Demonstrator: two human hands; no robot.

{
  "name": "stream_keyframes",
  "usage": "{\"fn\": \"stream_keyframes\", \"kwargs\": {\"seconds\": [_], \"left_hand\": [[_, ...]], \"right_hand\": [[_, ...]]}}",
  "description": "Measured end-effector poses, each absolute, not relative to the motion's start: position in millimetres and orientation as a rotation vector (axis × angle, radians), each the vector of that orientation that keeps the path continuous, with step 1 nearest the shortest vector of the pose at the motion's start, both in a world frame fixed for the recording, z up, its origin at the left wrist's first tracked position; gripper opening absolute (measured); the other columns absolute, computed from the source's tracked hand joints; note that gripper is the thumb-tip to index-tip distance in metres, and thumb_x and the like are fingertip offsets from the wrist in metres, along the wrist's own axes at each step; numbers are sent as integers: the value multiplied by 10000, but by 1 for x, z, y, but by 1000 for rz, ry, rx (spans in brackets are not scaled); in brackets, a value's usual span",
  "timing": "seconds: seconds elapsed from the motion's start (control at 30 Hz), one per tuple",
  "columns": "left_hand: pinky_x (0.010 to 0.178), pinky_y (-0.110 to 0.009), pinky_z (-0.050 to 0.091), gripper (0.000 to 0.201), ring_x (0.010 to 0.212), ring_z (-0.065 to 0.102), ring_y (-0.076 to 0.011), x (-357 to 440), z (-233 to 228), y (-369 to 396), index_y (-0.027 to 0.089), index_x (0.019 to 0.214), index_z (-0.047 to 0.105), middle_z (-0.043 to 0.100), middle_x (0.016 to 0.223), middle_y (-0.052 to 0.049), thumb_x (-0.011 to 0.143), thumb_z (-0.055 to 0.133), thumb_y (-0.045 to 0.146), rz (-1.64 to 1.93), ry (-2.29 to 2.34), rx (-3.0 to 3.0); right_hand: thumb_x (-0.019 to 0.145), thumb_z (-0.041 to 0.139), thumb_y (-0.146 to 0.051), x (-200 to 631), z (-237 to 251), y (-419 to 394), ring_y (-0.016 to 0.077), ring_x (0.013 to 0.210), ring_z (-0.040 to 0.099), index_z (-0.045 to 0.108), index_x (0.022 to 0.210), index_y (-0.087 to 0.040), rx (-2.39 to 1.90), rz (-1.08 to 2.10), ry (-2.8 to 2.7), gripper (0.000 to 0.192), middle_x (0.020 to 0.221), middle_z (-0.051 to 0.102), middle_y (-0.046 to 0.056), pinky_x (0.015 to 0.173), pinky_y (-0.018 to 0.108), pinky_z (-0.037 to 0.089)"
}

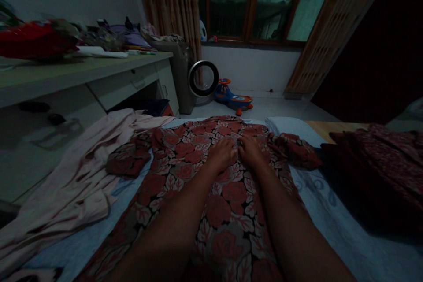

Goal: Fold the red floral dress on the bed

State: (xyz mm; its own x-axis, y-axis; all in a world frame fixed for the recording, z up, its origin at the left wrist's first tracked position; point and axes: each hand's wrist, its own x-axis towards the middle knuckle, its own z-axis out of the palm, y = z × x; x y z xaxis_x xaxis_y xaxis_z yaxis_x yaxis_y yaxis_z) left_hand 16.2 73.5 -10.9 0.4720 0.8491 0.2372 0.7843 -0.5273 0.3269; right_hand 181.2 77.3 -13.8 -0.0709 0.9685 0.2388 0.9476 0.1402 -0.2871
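Observation:
A floral dress (228, 202), with red roses and pale leaves on black, lies spread on the bed, its neckline at the far end. Its short-looking sleeves (127, 158) stretch out to both sides. My left hand (223, 154) is on the upper middle of the dress with its fingers curled in on the cloth. Close beside it, my right hand (249, 150) bends its fingers down onto the same spot. Both hands appear to pinch the fabric, though the dim light hides the fingertips.
A pale pink garment (76, 176) lies crumpled at left on the blue bedsheet (317, 189). Dark folded clothes (373, 172) are piled at right. Beyond the bed are a cluttered desk (82, 75), a washing machine with its round door (204, 78) ajar, and a ride-on toy (233, 98).

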Motion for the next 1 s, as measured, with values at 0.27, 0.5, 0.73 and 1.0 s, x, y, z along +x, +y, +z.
{"fn": "stream_keyframes", "kwargs": {"seconds": [0.27, 0.5, 0.73, 1.0], "left_hand": [[1144, -453, 363, 440, 1380, 425, -271, 17, -18, 73, 244, 1366, 494, 501, 1472, -83, 933, 562, 279, 515, 1468, 2564], [1160, -482, 341, 459, 1416, 389, -279, 17, -18, 72, 259, 1396, 475, 464, 1507, -81, 943, 549, 290, 522, 1445, 2552], [1175, -516, 304, 505, 1454, 333, -290, 18, -21, 74, 285, 1446, 432, 401, 1574, -68, 950, 518, 327, 486, 1463, 2517], [1182, -571, 240, 525, 1499, 253, -327, 19, -23, 75, 261, 1459, 420, 338, 1609, -109, 951, 501, 365, 429, 1550, 2484]], "right_hand": [[939, 491, -410, 187, -11, 70, 334, 1277, 460, 618, 1284, -240, -2154, 66, -1886, 405, 1429, 545, 102, 1032, 483, 376], [943, 469, -388, 186, -12, 71, 340, 1270, 464, 602, 1287, -213, -2245, 32, -1768, 408, 1398, 549, 131, 1024, 485, 384], [947, 475, -457, 196, -8, 73, 358, 1250, 479, 593, 1300, -212, -2251, -43, -1886, 446, 1379, 557, 148, 1001, 505, 395], [922, 508, -337, 217, -3, 90, 339, 1192, 540, 668, 1207, -134, -2232, -78, -1910, 384, 1280, 629, 195, 1020, 441, 389]]}}
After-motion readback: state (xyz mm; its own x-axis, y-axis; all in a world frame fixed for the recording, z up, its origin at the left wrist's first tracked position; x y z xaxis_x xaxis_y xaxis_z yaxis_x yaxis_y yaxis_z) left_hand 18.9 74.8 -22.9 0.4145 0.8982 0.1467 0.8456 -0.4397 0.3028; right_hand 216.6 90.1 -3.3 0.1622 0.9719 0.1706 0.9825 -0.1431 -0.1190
